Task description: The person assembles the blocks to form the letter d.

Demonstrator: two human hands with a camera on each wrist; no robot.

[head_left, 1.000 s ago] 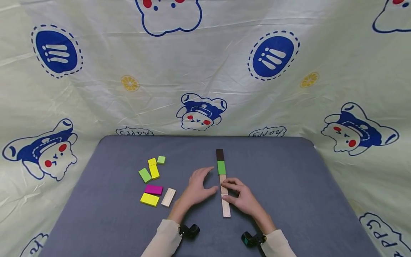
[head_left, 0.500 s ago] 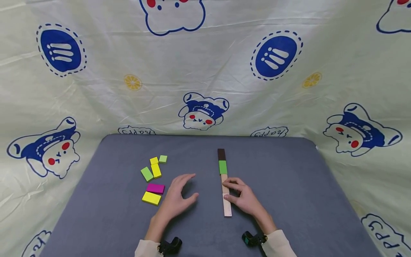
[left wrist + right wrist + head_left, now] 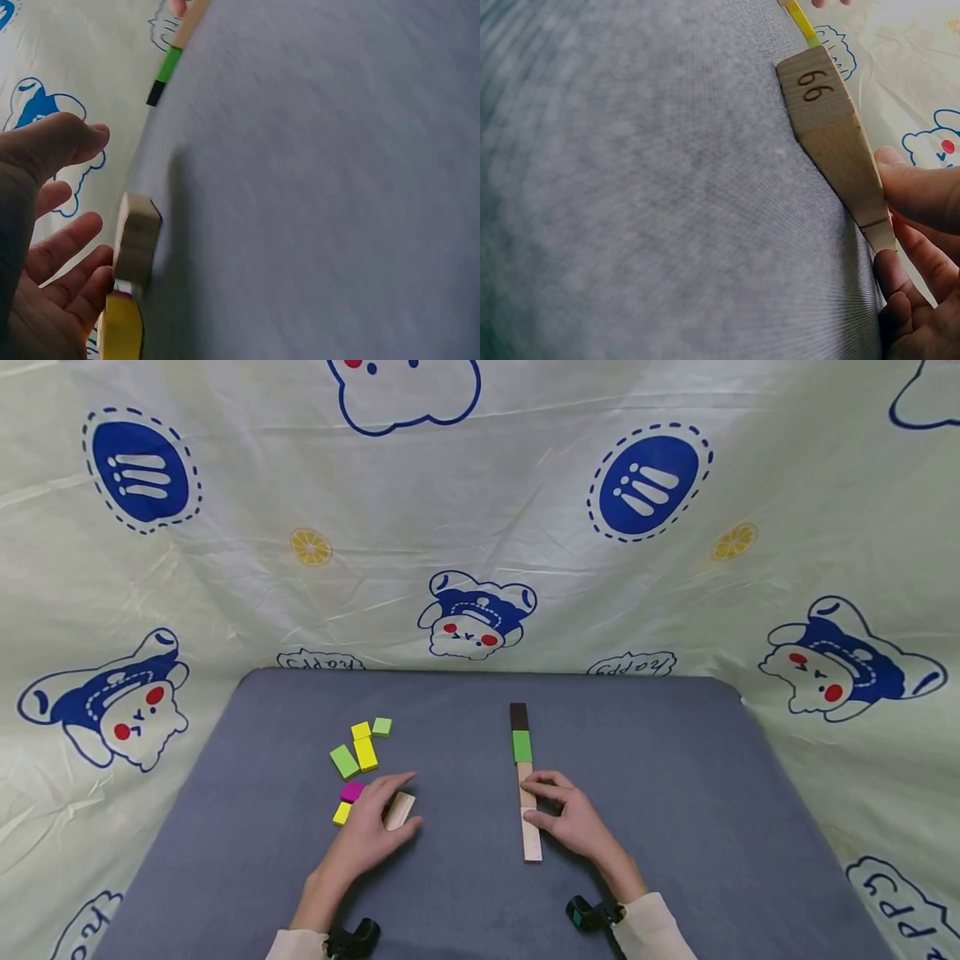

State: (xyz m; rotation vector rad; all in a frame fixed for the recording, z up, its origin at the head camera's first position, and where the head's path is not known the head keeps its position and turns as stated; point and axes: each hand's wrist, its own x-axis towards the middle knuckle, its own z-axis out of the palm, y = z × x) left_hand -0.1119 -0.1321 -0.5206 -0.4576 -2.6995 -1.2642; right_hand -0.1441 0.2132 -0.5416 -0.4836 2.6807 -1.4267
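Head: magenta block [image 3: 352,792] partly behind left hand [image 3: 369,830]

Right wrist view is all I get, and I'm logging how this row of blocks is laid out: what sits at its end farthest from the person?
Observer: A dark block, as the head view shows.
Operator: And where is the left hand?
Observer: Right beside a loose light wooden block.
Operator: Is the thumb touching that block?
Observer: No, the left wrist view shows the thumb well apart from it.
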